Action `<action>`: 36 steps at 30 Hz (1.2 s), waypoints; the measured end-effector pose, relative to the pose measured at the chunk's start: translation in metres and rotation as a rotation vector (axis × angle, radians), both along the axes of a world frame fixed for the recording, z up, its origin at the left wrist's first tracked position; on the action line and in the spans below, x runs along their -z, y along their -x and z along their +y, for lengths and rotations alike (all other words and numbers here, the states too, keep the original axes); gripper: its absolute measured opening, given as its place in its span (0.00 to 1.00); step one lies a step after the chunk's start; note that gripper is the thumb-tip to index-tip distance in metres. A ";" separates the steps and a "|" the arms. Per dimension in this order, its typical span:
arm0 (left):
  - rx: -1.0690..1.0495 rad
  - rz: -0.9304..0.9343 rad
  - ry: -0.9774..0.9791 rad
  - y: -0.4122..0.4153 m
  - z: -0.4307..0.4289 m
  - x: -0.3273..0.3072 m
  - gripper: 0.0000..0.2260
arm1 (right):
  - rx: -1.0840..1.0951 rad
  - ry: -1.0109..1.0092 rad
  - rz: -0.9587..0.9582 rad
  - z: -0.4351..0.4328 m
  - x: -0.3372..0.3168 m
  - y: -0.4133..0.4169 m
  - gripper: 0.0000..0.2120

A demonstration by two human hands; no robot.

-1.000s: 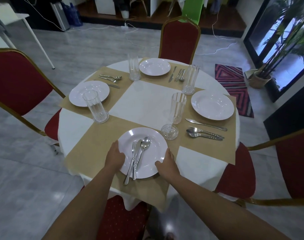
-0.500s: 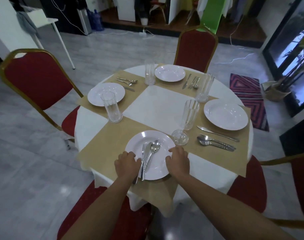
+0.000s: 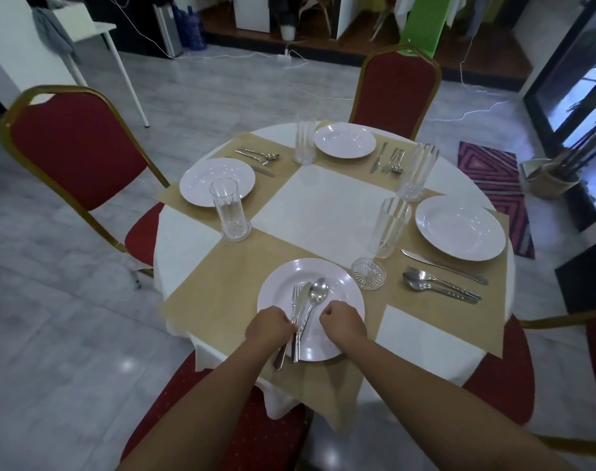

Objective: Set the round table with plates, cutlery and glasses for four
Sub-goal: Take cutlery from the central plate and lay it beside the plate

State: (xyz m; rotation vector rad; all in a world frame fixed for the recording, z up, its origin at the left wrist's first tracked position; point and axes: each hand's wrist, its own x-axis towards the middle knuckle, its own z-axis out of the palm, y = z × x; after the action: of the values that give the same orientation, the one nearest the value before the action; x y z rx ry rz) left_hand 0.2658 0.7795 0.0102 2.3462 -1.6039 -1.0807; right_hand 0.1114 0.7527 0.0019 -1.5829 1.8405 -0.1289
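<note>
On the near plate (image 3: 337,287) I see fork, knife and spoon (image 3: 318,290) lying together. Left hand (image 3: 269,326) has its fingers closed around the cutlery handles. Right hand (image 3: 344,321) is curled over the plate; can't tell if it grips anything. Near glass (image 3: 386,239) lies tipped beside the plate.

Round table (image 3: 337,205) set for four, hands, left (image 3: 269,326) gripping cutlery (image 3: 303,311) on near plate (image 3: 344,287)
</note>
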 end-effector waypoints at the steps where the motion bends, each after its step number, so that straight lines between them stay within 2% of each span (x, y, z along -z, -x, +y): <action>1: -0.003 0.022 -0.008 -0.002 -0.001 0.000 0.11 | 0.003 -0.010 -0.017 -0.001 0.000 -0.001 0.08; 7: 0.007 0.099 0.017 -0.017 -0.003 0.005 0.06 | 0.024 -0.089 -0.098 -0.014 -0.003 -0.018 0.15; 13: 0.008 0.133 0.074 -0.025 0.001 0.010 0.09 | 0.066 -0.115 -0.085 -0.032 -0.001 -0.036 0.06; 19: -0.074 0.132 0.143 -0.029 0.003 0.014 0.12 | -0.032 -0.199 -0.021 -0.031 -0.001 -0.044 0.19; 21: -0.093 0.142 0.136 -0.029 0.001 0.013 0.12 | -0.072 -0.211 0.011 -0.030 0.000 -0.048 0.20; 26: -0.098 0.122 0.104 -0.025 -0.004 0.005 0.08 | -0.047 -0.202 0.029 -0.028 0.000 -0.055 0.16; 30: -0.147 0.180 0.080 -0.025 -0.007 0.009 0.06 | -0.067 -0.211 0.063 -0.027 -0.002 -0.056 0.12; 36: -0.199 0.243 0.062 -0.028 -0.011 0.016 0.07 | -0.102 -0.260 -0.046 -0.030 -0.007 -0.043 0.09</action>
State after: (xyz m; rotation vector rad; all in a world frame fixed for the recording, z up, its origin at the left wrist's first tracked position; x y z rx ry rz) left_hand 0.2940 0.7683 -0.0058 2.1808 -1.2735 -1.1984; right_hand 0.1541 0.7224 0.0093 -1.4745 1.6625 0.1150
